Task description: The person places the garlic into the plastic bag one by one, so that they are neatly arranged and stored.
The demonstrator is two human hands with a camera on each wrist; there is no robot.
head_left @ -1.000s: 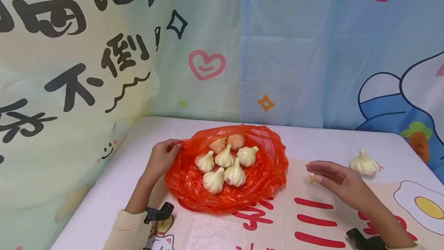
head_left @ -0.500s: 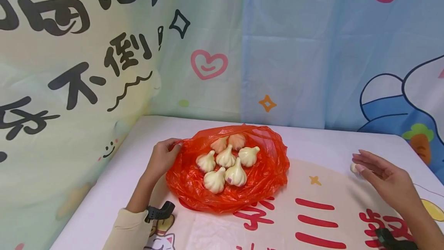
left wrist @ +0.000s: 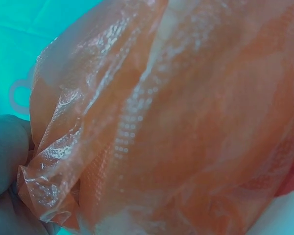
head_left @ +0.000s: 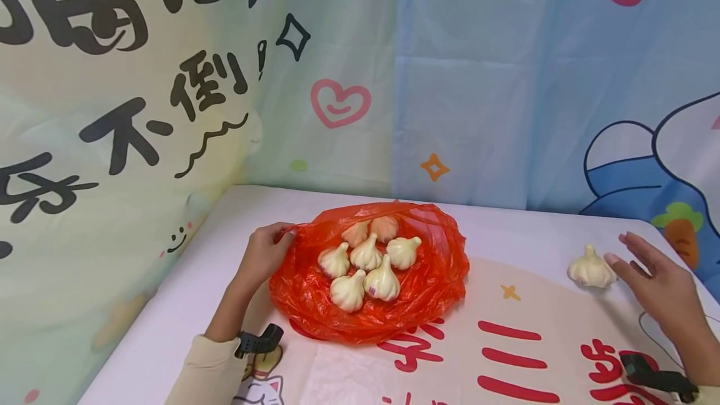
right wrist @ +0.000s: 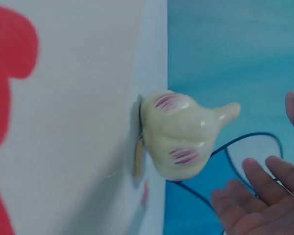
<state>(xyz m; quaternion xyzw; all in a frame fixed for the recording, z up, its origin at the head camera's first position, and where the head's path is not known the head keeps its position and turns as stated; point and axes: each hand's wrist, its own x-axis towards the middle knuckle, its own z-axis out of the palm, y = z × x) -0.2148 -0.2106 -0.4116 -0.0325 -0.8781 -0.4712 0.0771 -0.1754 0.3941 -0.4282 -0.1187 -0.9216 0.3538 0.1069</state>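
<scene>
A red plastic bag [head_left: 433, 292] lies spread wide on the table, with several garlic bulbs [head_left: 366, 253] inside it. My left hand [head_left: 267, 256] pinches the bag's left rim between thumb and fingers; the left wrist view shows the crinkled plastic [left wrist: 54, 186] bunched at the thumb. At the right, a single garlic bulb [head_left: 590, 267] stands on the table outside the bag. My right hand [head_left: 660, 283] is just right of it, fingers spread and holding nothing. In the right wrist view this bulb [right wrist: 181, 134] has purple streaks, and the fingers [right wrist: 264, 181] are apart from it.
The white table [head_left: 506, 224] carries a printed mat [head_left: 450, 355] with red lettering along its front. A patterned cloth [head_left: 467, 80] hangs behind the table and along its left side.
My right hand has moved right, passing in front of the lone garlic bulb to its right side. My left hand keeps its pinch on the bag's rim.
</scene>
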